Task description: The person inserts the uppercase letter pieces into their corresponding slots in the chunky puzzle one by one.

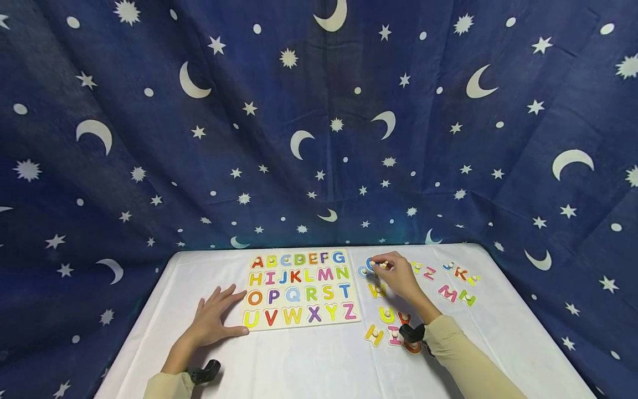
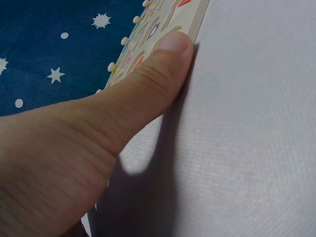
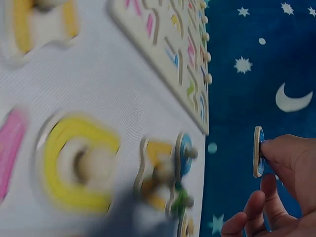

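Tabletop [image 1: 299, 366], letters [image 1: 377, 290] around right hand [image 1: 399, 275]

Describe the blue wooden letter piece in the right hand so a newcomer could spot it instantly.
On the white-covered table, find the flat cream alphabet board; just beyond its right edge is the person's right hand. It holds a rounded blue wooden letter piece. Unlike the knobbed blue letter lying nearby, this one is raised off the table.

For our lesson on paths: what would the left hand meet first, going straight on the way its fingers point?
The left hand would likely meet the letter board first, at its left edge; the thumb appears to touch it, though depth elsewhere is unclear.
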